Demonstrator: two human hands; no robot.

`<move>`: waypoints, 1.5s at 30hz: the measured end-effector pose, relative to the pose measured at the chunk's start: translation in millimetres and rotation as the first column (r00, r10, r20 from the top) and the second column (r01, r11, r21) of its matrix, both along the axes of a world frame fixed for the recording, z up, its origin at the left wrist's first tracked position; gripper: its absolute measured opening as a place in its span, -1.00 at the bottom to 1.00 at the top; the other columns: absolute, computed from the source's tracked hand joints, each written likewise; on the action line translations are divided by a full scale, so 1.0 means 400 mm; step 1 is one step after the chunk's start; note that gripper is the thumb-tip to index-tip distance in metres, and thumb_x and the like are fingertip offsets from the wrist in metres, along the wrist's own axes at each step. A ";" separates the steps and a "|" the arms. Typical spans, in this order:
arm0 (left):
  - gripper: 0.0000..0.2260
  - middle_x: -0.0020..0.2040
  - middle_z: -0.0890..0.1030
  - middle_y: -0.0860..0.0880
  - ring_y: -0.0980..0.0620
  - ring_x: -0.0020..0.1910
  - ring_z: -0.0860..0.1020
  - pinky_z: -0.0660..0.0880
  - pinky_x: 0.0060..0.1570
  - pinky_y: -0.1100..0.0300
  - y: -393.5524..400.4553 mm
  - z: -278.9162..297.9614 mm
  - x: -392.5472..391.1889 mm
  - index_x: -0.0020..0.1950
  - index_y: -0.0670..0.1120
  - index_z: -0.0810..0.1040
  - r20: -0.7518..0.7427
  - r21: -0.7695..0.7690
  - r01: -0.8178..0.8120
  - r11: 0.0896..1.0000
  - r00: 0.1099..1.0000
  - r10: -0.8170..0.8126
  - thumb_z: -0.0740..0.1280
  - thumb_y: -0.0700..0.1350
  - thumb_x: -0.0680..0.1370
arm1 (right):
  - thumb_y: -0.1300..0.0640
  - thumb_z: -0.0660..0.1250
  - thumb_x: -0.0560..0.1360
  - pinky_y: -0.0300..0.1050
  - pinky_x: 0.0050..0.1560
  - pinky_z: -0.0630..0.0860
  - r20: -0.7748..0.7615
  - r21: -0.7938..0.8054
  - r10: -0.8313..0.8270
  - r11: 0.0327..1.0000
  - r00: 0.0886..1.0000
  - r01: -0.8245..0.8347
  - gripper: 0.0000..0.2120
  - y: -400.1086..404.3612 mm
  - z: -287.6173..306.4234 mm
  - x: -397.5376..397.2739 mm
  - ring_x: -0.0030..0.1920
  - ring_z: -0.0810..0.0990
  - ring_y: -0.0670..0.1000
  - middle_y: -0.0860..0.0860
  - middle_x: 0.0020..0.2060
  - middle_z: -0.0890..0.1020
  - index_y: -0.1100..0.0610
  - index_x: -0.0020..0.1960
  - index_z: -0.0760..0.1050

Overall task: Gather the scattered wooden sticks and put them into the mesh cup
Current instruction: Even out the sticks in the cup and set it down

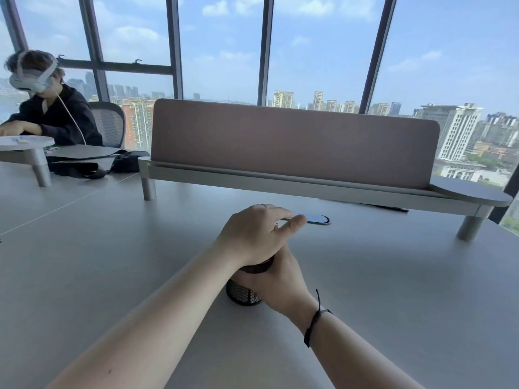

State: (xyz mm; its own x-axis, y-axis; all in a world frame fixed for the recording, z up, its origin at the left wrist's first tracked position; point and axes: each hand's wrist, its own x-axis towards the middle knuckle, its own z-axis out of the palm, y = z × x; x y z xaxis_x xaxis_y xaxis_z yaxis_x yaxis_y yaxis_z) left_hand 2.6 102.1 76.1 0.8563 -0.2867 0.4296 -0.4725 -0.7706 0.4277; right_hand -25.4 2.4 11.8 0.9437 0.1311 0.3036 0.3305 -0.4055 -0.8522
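Observation:
A black mesh cup (243,294) stands upright on the grey table (393,276), near the middle. My right hand (278,279), with a black cord at the wrist, is wrapped around the cup's right side. My left hand (258,234) lies across the cup's mouth and covers the rim, its fingers curled and the thumb pressed against the forefinger. No wooden sticks show anywhere on the table. Whatever sits under the left palm or inside the cup is hidden.
A black-rimmed oval object (318,219) lies flat just beyond my left hand. Behind it a raised shelf on metal legs (148,188) carries a brownish divider panel (295,141). At far left sits a person wearing a headset (42,108), with a black bag (92,167) beside them.

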 end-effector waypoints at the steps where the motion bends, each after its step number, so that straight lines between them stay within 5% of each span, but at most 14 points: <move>1: -0.55 0.10 0.56 0.24 0.19 0.08 0.47 0.45 0.04 0.12 -0.009 -0.007 -0.003 0.21 0.15 0.62 0.027 -0.006 -0.004 1.000 1.000 0.004 0.13 0.37 0.56 | -0.04 0.60 0.23 -0.22 -0.05 0.59 0.006 -0.009 0.006 1.000 1.000 -0.005 -0.40 -0.013 -0.001 -0.010 0.00 0.61 -0.27 -0.31 -0.05 0.64 -0.23 0.16 0.37; 5: -0.74 0.34 0.50 0.14 0.19 0.00 0.56 0.53 0.10 0.10 -0.045 -0.034 -0.017 0.14 0.07 0.66 0.072 -0.042 -0.031 0.999 0.997 0.034 0.38 0.15 0.53 | -0.01 0.61 0.24 -0.43 -0.15 0.48 -0.013 -0.027 0.028 0.999 1.000 -0.029 -0.44 -0.074 0.000 -0.050 -0.02 0.57 -0.35 -0.43 -0.09 0.60 -0.29 0.07 0.35; 7: -0.83 0.29 0.53 0.12 0.24 -0.17 0.56 0.52 0.06 0.23 -0.056 -0.036 -0.027 0.09 0.03 0.67 0.084 -0.143 -0.003 0.990 0.996 0.016 0.40 0.00 0.53 | -0.02 0.61 0.20 -0.32 -0.07 0.53 -0.033 -0.013 0.040 0.999 0.999 -0.041 -0.35 -0.109 -0.001 -0.065 0.01 0.60 -0.28 -0.33 -0.05 0.63 -0.26 0.16 0.37; 10: -0.77 0.24 0.51 0.10 0.20 0.11 0.53 0.30 0.05 0.57 -0.062 -0.038 -0.041 0.12 0.05 0.66 0.022 -0.319 -0.022 0.948 0.999 0.031 0.49 -0.05 0.47 | 0.03 0.64 0.16 -0.08 0.14 0.57 -0.064 0.022 0.085 0.996 0.994 -0.084 -0.22 -0.171 -0.006 -0.081 0.10 0.63 -0.14 -0.16 0.07 0.66 -0.22 0.28 0.37; 15: -0.42 0.07 0.65 0.04 0.08 0.04 0.66 0.57 0.13 0.09 -0.092 -0.056 -0.086 0.31 0.14 0.53 -0.301 -0.716 -0.083 0.693 0.932 -0.200 0.59 0.08 0.31 | 0.13 0.65 0.14 0.03 0.26 0.55 -0.141 0.126 0.137 0.985 0.980 -0.120 -0.16 -0.239 -0.016 -0.101 0.17 0.64 -0.08 -0.04 0.16 0.64 -0.11 0.32 0.34; 17: -0.36 0.05 0.66 -0.01 0.03 0.05 0.68 0.58 0.16 0.03 -0.108 -0.076 -0.107 0.31 0.14 0.53 -0.312 -0.823 -0.106 0.558 0.905 -0.289 0.58 0.15 0.25 | 0.14 0.64 0.13 -0.02 0.23 0.56 -0.154 0.154 0.123 0.983 0.981 -0.099 -0.17 -0.249 -0.021 -0.110 0.16 0.64 -0.10 -0.04 0.16 0.64 -0.07 0.31 0.35; 21: -0.31 0.16 0.69 -0.04 -0.02 0.19 0.64 0.51 0.23 0.07 -0.116 -0.128 -0.115 0.34 0.04 0.53 -0.274 -0.871 -0.018 0.491 0.847 -0.456 0.57 0.15 0.23 | 0.18 0.62 0.13 -0.13 0.09 0.61 -0.174 0.203 0.099 0.977 0.980 -0.063 -0.25 -0.269 -0.029 -0.121 0.07 0.66 -0.11 -0.02 0.10 0.65 0.00 0.24 0.37; 25: -0.55 0.16 0.68 -0.21 -0.16 0.17 0.63 0.52 0.23 0.00 -0.087 -0.141 -0.118 0.22 -0.14 0.61 -0.282 -0.811 0.164 0.562 0.732 -0.620 0.53 -0.09 0.36 | 0.15 0.63 0.13 -0.14 0.03 0.62 -0.204 0.237 0.080 0.971 0.976 -0.031 -0.26 -0.282 -0.038 -0.124 0.08 0.66 -0.09 -0.03 0.09 0.64 0.00 0.21 0.36; 28: -0.57 0.16 0.68 -0.22 -0.21 0.19 0.63 0.56 0.17 0.04 -0.086 -0.140 -0.123 0.24 -0.20 0.59 -0.266 -0.785 0.165 0.597 0.780 -0.566 0.51 -0.19 0.39 | -0.05 0.66 0.05 -0.09 0.11 0.60 -0.156 0.137 -0.042 0.989 0.987 0.063 -0.20 -0.266 -0.040 -0.141 0.16 0.58 -0.11 -0.08 0.14 0.56 -0.12 0.19 0.36; 33: -0.49 0.04 0.74 -0.05 -0.03 0.07 0.69 0.58 0.16 0.02 -0.130 -0.131 -0.157 0.11 0.01 0.64 -0.225 -0.766 0.067 0.639 0.904 -0.364 0.66 0.12 0.23 | -0.09 0.63 0.08 -0.27 0.09 0.49 -0.026 0.012 -0.209 0.978 0.978 0.209 -0.03 -0.228 -0.032 -0.169 0.18 0.48 -0.23 -0.22 0.15 0.48 -0.09 0.36 0.20; 36: -0.55 -0.02 0.74 -0.07 -0.04 0.01 0.70 0.59 0.09 0.07 -0.130 -0.127 -0.160 0.04 -0.01 0.64 -0.201 -0.747 0.104 0.657 0.906 -0.373 0.64 0.07 0.23 | 0.02 0.66 0.12 -0.27 0.04 0.55 -0.122 0.039 -0.087 0.995 0.989 0.093 -0.08 -0.254 -0.024 -0.152 0.08 0.60 -0.22 -0.18 0.08 0.61 -0.04 0.33 0.22; 40: -0.23 0.12 0.70 -0.09 -0.06 0.12 0.67 0.56 0.11 0.12 -0.095 -0.123 -0.134 0.30 0.03 0.50 -0.284 -0.817 0.036 0.576 0.843 -0.456 0.66 -0.01 0.13 | 0.27 0.61 0.15 0.11 0.24 0.56 -0.234 0.176 0.159 0.977 0.959 -0.119 -0.22 -0.292 -0.019 -0.131 0.16 0.65 0.05 0.05 0.12 0.68 0.08 0.31 0.40; 43: -0.17 0.12 0.70 -0.12 -0.08 0.09 0.68 0.57 0.14 0.09 -0.086 -0.111 -0.127 0.35 0.07 0.48 -0.292 -0.815 0.043 0.578 0.832 -0.473 0.67 -0.06 0.12 | 0.26 0.55 0.18 0.05 0.24 0.56 -0.207 0.197 0.216 0.965 0.954 -0.175 -0.31 -0.288 -0.020 -0.128 0.18 0.64 0.11 0.08 0.15 0.66 0.01 0.28 0.49; 45: -0.18 0.11 0.69 -0.03 -0.04 0.15 0.63 0.51 0.25 0.07 -0.096 -0.098 -0.124 0.32 0.13 0.50 -0.282 -0.736 0.000 0.677 0.909 -0.307 0.70 0.00 0.10 | 0.25 0.55 0.18 -0.10 0.15 0.59 -0.169 0.170 0.198 0.971 0.966 -0.169 -0.34 -0.280 -0.022 -0.134 0.14 0.65 0.02 0.00 0.12 0.67 -0.08 0.22 0.50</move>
